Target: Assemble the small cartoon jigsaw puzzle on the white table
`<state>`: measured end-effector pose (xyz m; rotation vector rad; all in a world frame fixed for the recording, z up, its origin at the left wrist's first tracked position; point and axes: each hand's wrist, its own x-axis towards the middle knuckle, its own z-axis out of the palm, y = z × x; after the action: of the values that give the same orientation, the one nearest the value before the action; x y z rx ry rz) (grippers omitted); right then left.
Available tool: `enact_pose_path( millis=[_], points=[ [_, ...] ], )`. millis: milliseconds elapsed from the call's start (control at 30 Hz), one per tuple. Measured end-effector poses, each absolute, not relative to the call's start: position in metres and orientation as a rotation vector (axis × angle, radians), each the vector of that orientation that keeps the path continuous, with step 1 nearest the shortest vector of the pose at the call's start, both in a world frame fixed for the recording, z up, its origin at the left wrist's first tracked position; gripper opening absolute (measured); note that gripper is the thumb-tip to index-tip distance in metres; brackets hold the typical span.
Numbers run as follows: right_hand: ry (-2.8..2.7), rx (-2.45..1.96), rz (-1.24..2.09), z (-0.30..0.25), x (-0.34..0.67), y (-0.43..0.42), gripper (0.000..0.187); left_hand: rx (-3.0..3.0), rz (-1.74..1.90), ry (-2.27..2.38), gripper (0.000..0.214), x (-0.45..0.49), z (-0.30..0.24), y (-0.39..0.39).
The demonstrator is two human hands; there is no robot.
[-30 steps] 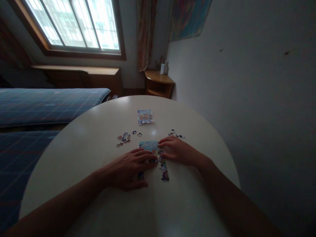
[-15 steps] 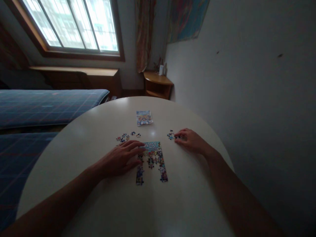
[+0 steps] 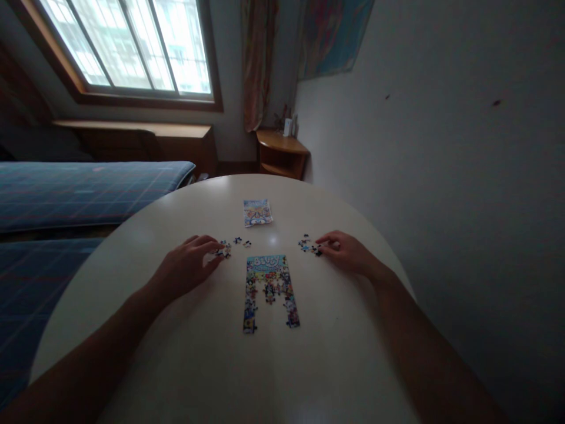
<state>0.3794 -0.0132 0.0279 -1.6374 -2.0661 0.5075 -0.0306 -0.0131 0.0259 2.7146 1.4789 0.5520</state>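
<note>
A partly joined jigsaw puzzle (image 3: 267,264) lies flat on the white table, its lettered top edge farthest from me. Two side strips and a short middle part extend toward me, with bare tabletop between them. My left hand (image 3: 188,265) is over the loose puzzle pieces (image 3: 226,248) to the left, thumb and forefinger apart beside them; it partly covers the group. At the small right-hand group of pieces (image 3: 304,242), my right hand (image 3: 342,250) has curled fingers, with thumb and forefinger at a dark puzzle piece (image 3: 318,251).
A picture packet (image 3: 257,213) lies beyond the puzzle on the round white table (image 3: 273,377). A blue plaid mattress (image 3: 88,191) is off to the left. A wooden corner shelf (image 3: 282,141) stands behind the table, and a wall runs along the right.
My left hand has moved left off the puzzle to the loose pieces, uncovering the puzzle's lettering and left strip. My right hand has shifted slightly right, still at its group.
</note>
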Motion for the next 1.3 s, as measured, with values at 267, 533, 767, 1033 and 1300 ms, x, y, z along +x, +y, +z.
enact_pose_path(
  millis=[267, 533, 767, 1033, 1300],
  points=[
    [-2.251, -1.564, 0.23, 0.015, 0.352, -0.012, 0.033, 2.552, 0.42, 1.667, 0.034, -0.043, 0.031, -0.016],
    [-2.288, -1.581, 0.234, 0.011, 0.345, -0.014, 0.032, 2.524, 0.396, 1.685, 0.029, -0.041, 0.032, -0.017],
    [-2.313, -1.576, 0.252, 0.013, 0.342, -0.016, 0.035, 2.465, 0.394, 1.764, 0.029, -0.049, 0.038, -0.015],
    [-2.317, -1.581, 0.216, 0.013, 0.342, -0.017, 0.04, 2.443, 0.29, 1.71, 0.033, -0.047, 0.038, -0.018],
    [-2.329, -1.599, 0.203, 0.016, 0.337, -0.02, 0.042, 2.559, 0.511, 1.585, 0.028, -0.03, 0.02, -0.014]
  ],
)
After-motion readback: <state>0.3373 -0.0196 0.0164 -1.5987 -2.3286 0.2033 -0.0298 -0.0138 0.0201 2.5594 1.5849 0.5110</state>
